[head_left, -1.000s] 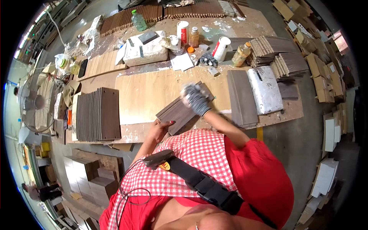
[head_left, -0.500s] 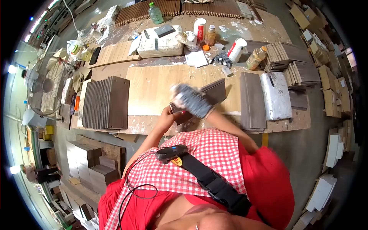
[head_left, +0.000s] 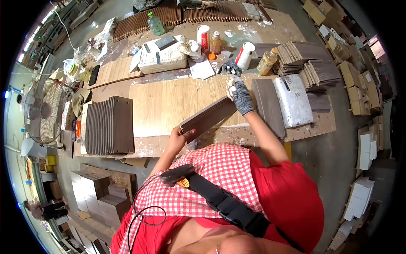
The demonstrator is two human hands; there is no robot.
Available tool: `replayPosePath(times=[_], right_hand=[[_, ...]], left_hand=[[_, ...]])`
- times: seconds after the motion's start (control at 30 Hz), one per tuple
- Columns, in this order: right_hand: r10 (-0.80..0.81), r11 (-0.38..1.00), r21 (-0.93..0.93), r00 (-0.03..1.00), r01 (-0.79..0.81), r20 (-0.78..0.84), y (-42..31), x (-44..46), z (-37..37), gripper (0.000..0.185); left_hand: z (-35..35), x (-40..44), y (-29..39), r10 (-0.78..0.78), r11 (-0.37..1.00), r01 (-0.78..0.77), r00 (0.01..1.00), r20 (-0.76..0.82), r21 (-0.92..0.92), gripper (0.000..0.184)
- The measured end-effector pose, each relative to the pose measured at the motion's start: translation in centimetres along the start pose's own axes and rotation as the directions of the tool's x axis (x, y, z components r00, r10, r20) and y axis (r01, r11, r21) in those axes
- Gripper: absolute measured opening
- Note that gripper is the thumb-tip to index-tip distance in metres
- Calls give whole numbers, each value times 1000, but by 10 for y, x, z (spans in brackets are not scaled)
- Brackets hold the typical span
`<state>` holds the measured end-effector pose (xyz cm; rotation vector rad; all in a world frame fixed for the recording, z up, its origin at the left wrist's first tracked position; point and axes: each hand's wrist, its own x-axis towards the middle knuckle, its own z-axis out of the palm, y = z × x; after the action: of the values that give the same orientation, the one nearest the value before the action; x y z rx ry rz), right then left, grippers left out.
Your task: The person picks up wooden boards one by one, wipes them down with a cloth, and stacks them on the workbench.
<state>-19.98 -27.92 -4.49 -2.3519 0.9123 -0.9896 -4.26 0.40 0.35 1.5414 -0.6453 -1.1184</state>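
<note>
A dark brown board (head_left: 209, 118) stands tilted on its long edge over the pale wood panel (head_left: 160, 101). My bare left hand (head_left: 179, 137) grips its near left end, thumb on the face turned toward me. At the far right end is my right hand (head_left: 241, 96), in a grey glove, its fingers closed round a whitish cloth (head_left: 231, 89) at the board's upper edge. Right of that hand lie flat dark boards (head_left: 268, 106). A row of upright dark boards (head_left: 110, 126) stands at the left of the table.
A white wrapped block (head_left: 293, 100), stacked boards (head_left: 317, 74), an amber bottle (head_left: 267, 62), white-and-red canisters (head_left: 245, 56), a spare glove (head_left: 229, 67) and a wrapped bundle (head_left: 163, 55) are on the table. A fan (head_left: 44, 111) stands at the left.
My right hand has moved from the middle of the board to its far right end. The board is now turned with its face toward me. My left hand still holds the near end.
</note>
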Motion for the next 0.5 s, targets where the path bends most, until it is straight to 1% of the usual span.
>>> replayPosePath(times=[0.03, 0.07, 0.1, 0.13, 0.2, 0.23, 0.27, 0.3, 0.33, 0.37, 0.4, 0.43, 0.47, 0.5], right_hand=[[-5, 1000, 0, 1000, 5, -4, -1, 3, -3, 24], [163, 907, 382, 985, -175, 62, -2, 5, -6, 24], [285, 645, 688, 940, -332, 186, -1, 9, -7, 23], [282, 647, 690, 943, -324, 178, 3, 12, -10, 23], [257, 733, 557, 918, -390, 304, 15, 21, -15, 27], [352, 442, 818, 910, -368, 220, -10, 21, -15, 20], [241, -86, 868, 835, -489, 495, -28, 22, -27, 18], [197, -50, 916, 895, -397, 399, -61, 13, -24, 23], [-38, 232, 873, 893, -428, 448, -92, 14, -43, 22], [284, 771, 415, 844, -483, 455, -121, -4, -14, 31], [107, 758, 523, 865, -390, 490, -139, -22, -1, 29], [-317, 948, 100, 887, 301, 335, -160, -35, 12, 30], [-257, 966, 76, 868, 249, 425, -194, -32, -13, 31], [-237, 970, 59, 882, 234, 407, -195, -33, -15, 31]], left_hand=[[0, 1, 0, 17, 1000, -17, 1000, -3, -16, 20], [-1, 1, 1, 24, 1000, -24, 1000, -4, -14, 20], [-2, 2, 2, 26, 1000, -26, 1000, 4, -5, 20], [-2, 2, 3, 27, 1000, -27, 1000, 13, 3, 20], [-1, -3, 11, 26, 999, -28, 999, 32, 32, 20], [0, -3, 15, 20, 998, -23, 999, 45, 57, 20], [0, -2, 15, 18, 998, -21, 999, 41, 57, 20], [1, -2, 14, 17, 995, -23, 998, 54, 99, 20], [2, -3, 14, 19, 989, -29, 997, 70, 143, 20], [7, -2, 16, 72, 995, -76, 995, 70, 68, 20], [12, -2, 19, 129, 992, -128, 990, 64, -10, 20], [12, 1, 27, 307, 931, -319, 947, 93, 177, 21], [13, 4, 33, 467, 800, -489, 872, 150, 347, 21], [10, 4, 27, 396, 853, -414, 910, 123, 317, 23]])
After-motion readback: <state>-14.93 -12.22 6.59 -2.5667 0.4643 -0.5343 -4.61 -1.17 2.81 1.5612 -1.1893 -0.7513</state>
